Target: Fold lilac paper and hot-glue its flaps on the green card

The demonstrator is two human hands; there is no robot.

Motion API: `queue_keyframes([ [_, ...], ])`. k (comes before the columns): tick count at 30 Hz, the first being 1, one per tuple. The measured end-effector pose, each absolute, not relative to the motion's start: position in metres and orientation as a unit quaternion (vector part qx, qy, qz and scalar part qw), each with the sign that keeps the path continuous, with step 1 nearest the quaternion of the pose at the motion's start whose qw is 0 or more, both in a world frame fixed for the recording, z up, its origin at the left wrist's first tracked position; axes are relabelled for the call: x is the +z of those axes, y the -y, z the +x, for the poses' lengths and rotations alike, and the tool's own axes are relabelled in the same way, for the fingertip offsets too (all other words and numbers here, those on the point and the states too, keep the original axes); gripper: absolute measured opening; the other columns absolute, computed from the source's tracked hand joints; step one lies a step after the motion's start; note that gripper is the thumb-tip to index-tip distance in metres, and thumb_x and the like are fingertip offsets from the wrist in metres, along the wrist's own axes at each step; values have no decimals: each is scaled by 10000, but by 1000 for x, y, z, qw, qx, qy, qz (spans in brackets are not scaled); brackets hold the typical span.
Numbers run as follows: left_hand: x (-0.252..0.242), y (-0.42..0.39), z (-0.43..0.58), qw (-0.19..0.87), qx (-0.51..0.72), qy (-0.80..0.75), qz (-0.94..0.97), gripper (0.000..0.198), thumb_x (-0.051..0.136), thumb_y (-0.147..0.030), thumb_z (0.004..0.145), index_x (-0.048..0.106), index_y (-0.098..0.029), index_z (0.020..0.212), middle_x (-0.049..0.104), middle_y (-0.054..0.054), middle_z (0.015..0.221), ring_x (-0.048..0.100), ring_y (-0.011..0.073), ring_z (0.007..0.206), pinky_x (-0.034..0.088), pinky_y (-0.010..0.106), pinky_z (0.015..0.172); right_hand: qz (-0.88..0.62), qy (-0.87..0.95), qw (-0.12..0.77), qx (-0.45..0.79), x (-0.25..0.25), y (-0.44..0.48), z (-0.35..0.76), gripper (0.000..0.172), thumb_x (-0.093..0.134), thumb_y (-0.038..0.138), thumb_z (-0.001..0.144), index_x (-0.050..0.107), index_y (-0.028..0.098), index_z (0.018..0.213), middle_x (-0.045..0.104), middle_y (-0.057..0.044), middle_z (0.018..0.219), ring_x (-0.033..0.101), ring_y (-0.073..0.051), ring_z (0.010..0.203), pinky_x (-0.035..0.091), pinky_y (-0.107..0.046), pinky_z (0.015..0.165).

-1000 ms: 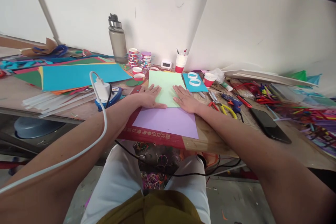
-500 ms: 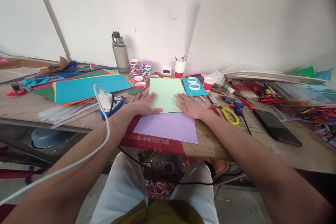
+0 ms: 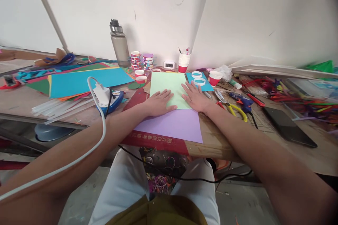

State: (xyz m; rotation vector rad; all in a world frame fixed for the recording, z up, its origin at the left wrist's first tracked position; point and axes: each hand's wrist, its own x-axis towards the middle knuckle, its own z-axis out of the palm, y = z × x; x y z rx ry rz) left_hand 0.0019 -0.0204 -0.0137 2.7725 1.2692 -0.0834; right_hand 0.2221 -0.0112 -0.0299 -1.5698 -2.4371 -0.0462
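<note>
A light green sheet of paper (image 3: 169,86) lies over a purple sheet (image 3: 169,124), which shows below it on a red and brown cardboard (image 3: 153,140). My left hand (image 3: 160,103) rests flat on the lower left part of the green sheet, fingers stretched out. My right hand (image 3: 194,96) lies spread over its right edge, with fingertips close to a blue paper piece (image 3: 208,85) that carries two white rings (image 3: 200,81). Neither hand holds anything.
Behind stand a bottle (image 3: 120,47), stacked decorated rings (image 3: 135,60), a small clock (image 3: 169,64) and paper cups (image 3: 184,62). Pliers (image 3: 237,112), a glue gun (image 3: 244,103) and a phone (image 3: 289,126) lie right. A white cable (image 3: 102,133) crosses over my left arm.
My left hand has slid right from the green sheet's left edge onto its surface. My right hand has barely moved on the paper. The view has shifted slightly.
</note>
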Motion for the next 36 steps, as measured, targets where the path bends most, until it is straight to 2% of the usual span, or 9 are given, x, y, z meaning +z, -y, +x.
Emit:
queue_keyframes([
  [4,-13,19,-1,41,-26,-411,910,845,186,-666,913,162,-90,1531,97,120,1594,39,246,1477,61,412,1180,-510,851,101,-72,-32,12,230,645,177,517,975,234,182,1523,152,-89,1602,-16,-281,1477,-15,-576,1164],
  [10,-13,25,-9,30,-8,-438,898,880,187,-719,886,205,-113,1524,125,145,1587,86,271,1472,75,464,1171,-529,838,98,-96,-29,21,235,628,238,503,976,306,159,1498,196,-106,1589,38,-281,1475,26,-540,1176],
  [13,-15,27,-11,23,-2,-440,898,842,211,-696,898,244,-121,1514,160,146,1580,118,267,1469,91,471,1169,-523,835,153,-78,-22,26,226,653,201,503,983,257,124,1512,203,-117,1586,43,-251,1477,56,-497,1186],
  [16,-13,26,-9,35,12,-431,902,821,256,-661,908,270,-90,1498,196,171,1568,132,279,1465,100,488,1167,-492,848,195,-10,-12,32,211,695,173,571,967,182,171,1536,174,-97,1595,39,-222,1479,92,-493,1185],
  [20,-3,17,-8,129,125,-431,884,644,179,-506,967,398,-115,1430,400,128,1495,359,209,1383,266,351,1138,-434,886,97,133,-7,41,201,843,308,707,882,122,223,1547,168,-92,1593,100,-231,1472,135,-487,1182],
  [23,5,9,-14,128,229,-484,835,549,230,-432,953,544,-139,1297,551,94,1372,490,208,1269,348,318,1089,-432,885,65,157,-10,42,204,954,428,761,798,202,199,1534,190,-113,1582,121,-268,1468,118,-496,1186],
  [26,8,3,-22,129,251,-475,834,528,296,-486,923,610,-173,1210,602,74,1308,538,233,1201,385,344,1057,-436,883,81,154,-11,41,210,878,448,738,808,305,224,1505,269,-95,1561,208,-267,1451,184,-481,1179],
  [31,7,2,-28,162,225,-432,858,586,290,-568,914,650,-154,1118,646,87,1218,564,227,1141,403,332,1024,-423,890,105,131,-7,39,211,718,409,658,878,438,209,1439,408,-81,1497,362,-241,1389,273,-419,1159],
  [36,3,2,-28,198,176,-363,894,582,356,-619,895,639,-178,1150,629,65,1246,550,215,1164,385,295,1021,-427,892,110,100,-5,41,211,705,436,637,877,479,177,1409,475,-99,1447,445,-266,1330,324,-428,1132],
])
